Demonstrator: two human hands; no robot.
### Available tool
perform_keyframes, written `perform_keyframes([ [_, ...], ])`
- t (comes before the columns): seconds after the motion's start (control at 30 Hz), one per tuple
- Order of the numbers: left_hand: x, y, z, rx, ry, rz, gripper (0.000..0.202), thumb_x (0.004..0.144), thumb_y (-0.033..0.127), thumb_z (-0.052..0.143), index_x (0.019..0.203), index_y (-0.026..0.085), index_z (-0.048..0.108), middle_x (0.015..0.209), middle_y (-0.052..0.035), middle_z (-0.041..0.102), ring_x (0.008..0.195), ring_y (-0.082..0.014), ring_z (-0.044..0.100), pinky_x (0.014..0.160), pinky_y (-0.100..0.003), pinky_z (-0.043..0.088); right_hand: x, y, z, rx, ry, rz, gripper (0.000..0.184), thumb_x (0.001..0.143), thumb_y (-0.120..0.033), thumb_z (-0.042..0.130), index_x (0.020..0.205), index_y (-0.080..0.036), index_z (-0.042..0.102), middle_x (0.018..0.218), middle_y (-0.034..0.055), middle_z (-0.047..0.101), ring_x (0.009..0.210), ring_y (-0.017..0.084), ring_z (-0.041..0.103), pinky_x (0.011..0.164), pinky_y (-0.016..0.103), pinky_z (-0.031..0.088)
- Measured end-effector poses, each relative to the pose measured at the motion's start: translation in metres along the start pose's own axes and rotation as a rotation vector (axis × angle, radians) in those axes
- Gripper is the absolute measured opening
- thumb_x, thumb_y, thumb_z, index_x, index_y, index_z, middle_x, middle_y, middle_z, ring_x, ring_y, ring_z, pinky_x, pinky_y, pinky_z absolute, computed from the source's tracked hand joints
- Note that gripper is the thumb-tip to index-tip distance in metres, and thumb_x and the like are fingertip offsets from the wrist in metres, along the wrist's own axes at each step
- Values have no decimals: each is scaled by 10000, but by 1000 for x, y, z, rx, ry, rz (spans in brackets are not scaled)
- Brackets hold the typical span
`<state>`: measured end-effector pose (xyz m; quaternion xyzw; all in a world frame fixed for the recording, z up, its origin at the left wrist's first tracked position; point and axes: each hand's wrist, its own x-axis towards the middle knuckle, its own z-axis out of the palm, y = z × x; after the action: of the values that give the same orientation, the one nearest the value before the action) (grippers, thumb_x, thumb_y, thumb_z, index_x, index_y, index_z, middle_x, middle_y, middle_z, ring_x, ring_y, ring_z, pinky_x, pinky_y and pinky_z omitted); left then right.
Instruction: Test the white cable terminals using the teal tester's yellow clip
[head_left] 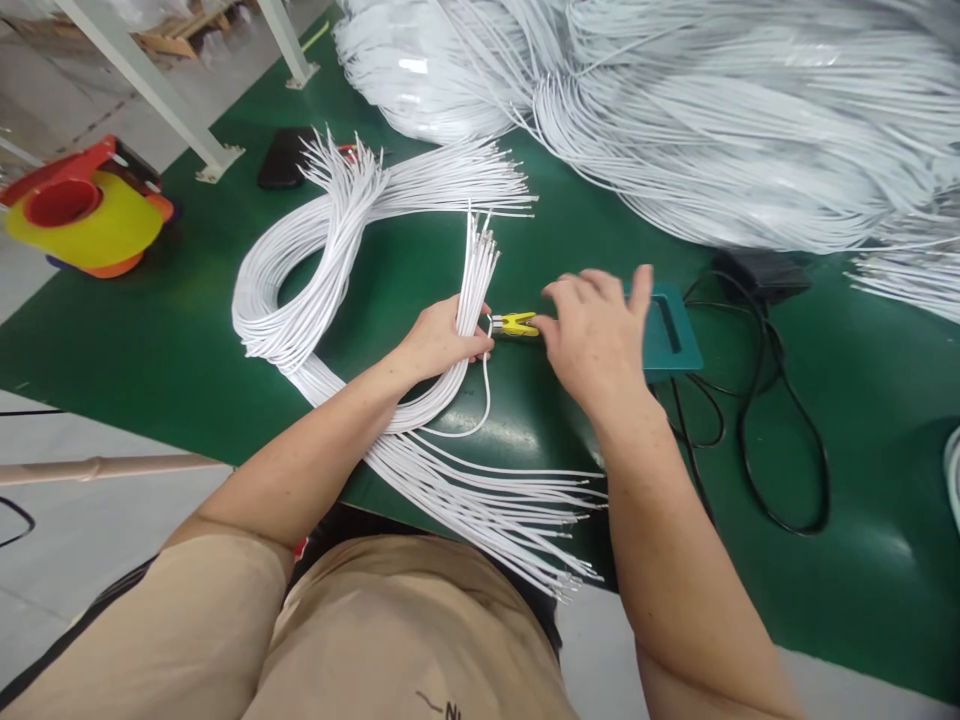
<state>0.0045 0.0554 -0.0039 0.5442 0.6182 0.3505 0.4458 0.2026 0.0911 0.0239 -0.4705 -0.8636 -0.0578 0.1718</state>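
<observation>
Nearest the person, at the lower centre of the frame, the loose wire ends (pixel 517 520) fan out over the edge of the bench (pixel 150 340), probably because nothing is gathering them there; just beyond, at the centre, the left hand (pixel 441 340) has its fingers clamped around the held bundle (pixel 472 285) of white wires, close below its tips, which likely keeps the ends together and upright while the rest curves away left; one single wire (pixel 487 395) bows out of the bundle up towards the yellow clip (pixel 517 324), whose metal nose points at the left hand, apparently meeting that wire; the right hand (pixel 596 345) is spread at the clip's other end, thumb touching or nearly so, and blur leaves me unable to tell whether its fingers pinch it; right of centre a teal device (pixel 684 330) sits partly behind that hand, with black cable (pixel 827 480) looped beside it, perhaps to stay off the wires; farther, at upper left, the coiled bundle (pixel 251 290) lies crossed over itself, seemingly for compactness; across the top spreads a large wire heap (pixel 712 130), well apart from both hands.
</observation>
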Motion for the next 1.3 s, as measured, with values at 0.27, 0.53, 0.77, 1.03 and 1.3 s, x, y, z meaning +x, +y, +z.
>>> perform_keyframes([
  [0.27,-10,14,-10,-60,-47,-54,441,681,210,718,1101,160,595,727,-21,716,645,-154,649,752,-332,494,-9,16,5,-88,64,163,399,959,-281,400,1314,-138,510,1383,183,527,1332,363,387,1087,666,165],
  [0.53,-11,7,-12,-358,-103,-23,445,641,264,799,1046,141,659,823,-14,674,717,-115,612,755,-271,485,-14,-31,-19,453,-140,-374,242,948,-247,467,969,-190,701,1012,78,706,950,205,570,844,339,452],
  [0.77,-10,9,-13,-452,-78,-92,408,641,289,816,1004,145,696,888,-45,674,768,-117,610,724,-250,484,-29,-63,-36,382,-713,-272,180,840,-216,607,698,-159,701,636,88,662,648,205,592,566,309,381],
  [1.03,-15,11,-5,-337,-90,36,482,623,291,833,1054,146,675,774,-5,674,691,-114,611,720,-260,489,-7,-28,-31,1119,-330,371,239,881,-381,514,781,-199,634,621,-23,637,449,75,492,442,212,392],
  [1.3,-22,18,3,-375,-202,18,314,756,385,737,883,102,686,793,-75,718,729,-150,678,739,-281,546,-1,-27,-18,1251,-135,473,190,773,-360,650,764,-171,628,666,-15,633,503,78,521,477,224,444],
])
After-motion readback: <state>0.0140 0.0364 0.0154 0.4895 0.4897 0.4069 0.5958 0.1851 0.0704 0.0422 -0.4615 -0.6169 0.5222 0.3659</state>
